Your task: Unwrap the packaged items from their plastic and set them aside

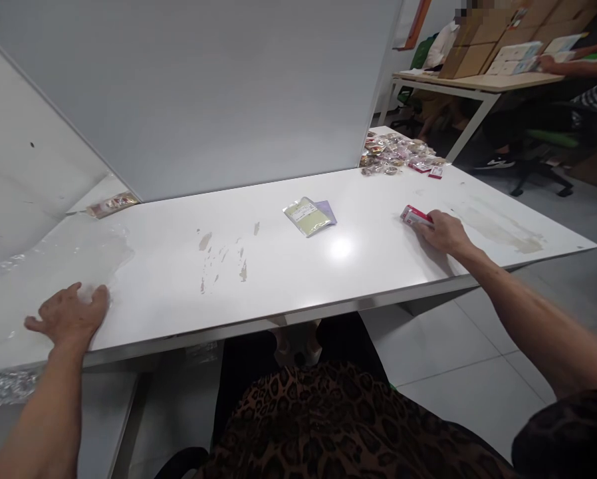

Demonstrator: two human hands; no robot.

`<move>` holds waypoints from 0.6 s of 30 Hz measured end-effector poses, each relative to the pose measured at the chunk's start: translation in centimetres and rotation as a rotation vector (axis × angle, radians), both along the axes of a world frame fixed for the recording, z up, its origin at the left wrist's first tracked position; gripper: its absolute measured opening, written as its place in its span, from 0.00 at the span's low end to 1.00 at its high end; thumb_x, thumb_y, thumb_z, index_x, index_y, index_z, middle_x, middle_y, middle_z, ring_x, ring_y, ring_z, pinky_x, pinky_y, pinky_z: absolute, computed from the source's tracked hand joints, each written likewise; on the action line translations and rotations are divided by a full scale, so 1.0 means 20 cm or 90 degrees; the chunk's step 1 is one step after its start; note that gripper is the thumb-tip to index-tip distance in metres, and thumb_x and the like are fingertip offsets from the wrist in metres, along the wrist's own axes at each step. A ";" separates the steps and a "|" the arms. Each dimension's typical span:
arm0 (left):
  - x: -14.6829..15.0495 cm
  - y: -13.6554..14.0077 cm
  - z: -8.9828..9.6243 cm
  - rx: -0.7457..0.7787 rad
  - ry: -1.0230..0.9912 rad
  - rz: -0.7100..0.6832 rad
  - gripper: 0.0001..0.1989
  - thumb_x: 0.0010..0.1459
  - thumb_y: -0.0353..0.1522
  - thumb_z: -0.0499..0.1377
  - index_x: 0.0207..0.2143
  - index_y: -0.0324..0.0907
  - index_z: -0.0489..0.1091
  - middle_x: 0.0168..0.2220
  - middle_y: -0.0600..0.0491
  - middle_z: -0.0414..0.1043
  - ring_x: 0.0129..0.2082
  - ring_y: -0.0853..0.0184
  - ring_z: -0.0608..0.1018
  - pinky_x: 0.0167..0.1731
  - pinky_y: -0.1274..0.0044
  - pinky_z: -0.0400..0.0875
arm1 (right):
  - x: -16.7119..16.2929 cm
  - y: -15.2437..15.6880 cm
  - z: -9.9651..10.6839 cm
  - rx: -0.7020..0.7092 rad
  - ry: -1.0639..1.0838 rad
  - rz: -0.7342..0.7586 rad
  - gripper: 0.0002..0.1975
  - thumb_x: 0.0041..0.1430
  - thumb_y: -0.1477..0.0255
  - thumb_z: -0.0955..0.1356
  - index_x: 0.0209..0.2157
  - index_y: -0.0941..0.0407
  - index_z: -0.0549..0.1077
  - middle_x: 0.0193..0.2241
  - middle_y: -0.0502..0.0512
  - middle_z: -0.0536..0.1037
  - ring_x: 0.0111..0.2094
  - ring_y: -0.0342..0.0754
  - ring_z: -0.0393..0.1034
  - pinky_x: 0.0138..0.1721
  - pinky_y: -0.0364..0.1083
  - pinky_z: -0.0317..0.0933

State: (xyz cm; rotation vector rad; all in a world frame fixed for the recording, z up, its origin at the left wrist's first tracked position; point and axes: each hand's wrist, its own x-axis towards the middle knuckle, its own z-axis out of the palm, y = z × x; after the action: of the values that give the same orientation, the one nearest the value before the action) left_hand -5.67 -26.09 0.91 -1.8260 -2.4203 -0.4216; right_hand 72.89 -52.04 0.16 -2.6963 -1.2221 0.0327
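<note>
My right hand (442, 233) rests on the white table (278, 279) at the right, its fingers touching a small red and white packet (414, 215). My left hand (69, 315) lies flat near the table's front left edge, fingers spread, on clear plastic film (54, 259). A pale green pouch (307, 216) lies at the table's middle on top of a lilac pouch (327, 210), apart from both hands.
Several small wrapped packets (395, 154) are piled at the far right corner. Another packet (112, 204) lies far left. A white partition (219, 93) stands behind the table. At a second table (478, 83) with cardboard boxes, other people sit.
</note>
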 end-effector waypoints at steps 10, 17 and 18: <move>0.63 -0.56 -0.20 0.202 -0.136 -0.348 0.31 0.63 0.52 0.55 0.63 0.47 0.69 0.63 0.41 0.73 0.65 0.47 0.74 0.65 0.54 0.66 | 0.18 0.23 0.06 0.322 0.416 -0.185 0.11 0.57 0.68 0.77 0.30 0.55 0.72 0.21 0.50 0.68 0.23 0.44 0.59 0.26 0.47 0.54; 0.77 -0.67 -0.28 0.097 -0.062 -0.301 0.30 0.64 0.51 0.55 0.63 0.47 0.68 0.63 0.42 0.73 0.61 0.42 0.76 0.61 0.48 0.69 | 0.47 0.99 0.24 0.442 0.389 -0.189 0.07 0.62 0.81 0.73 0.39 0.65 0.72 0.28 0.50 0.70 0.27 0.38 0.62 0.31 0.46 0.58; 0.76 -0.67 -0.29 0.109 -0.058 -0.307 0.29 0.64 0.50 0.55 0.62 0.47 0.68 0.63 0.42 0.73 0.61 0.44 0.76 0.61 0.49 0.70 | 0.49 1.09 0.26 0.472 0.394 -0.157 0.09 0.64 0.83 0.71 0.45 0.69 0.72 0.32 0.53 0.72 0.29 0.38 0.64 0.33 0.45 0.60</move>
State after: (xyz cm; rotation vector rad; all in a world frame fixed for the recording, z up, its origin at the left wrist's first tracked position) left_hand 9.51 -39.42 -4.83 -2.3407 -1.8956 -0.7334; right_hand 82.71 -30.21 5.34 -1.9365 -0.5525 0.2923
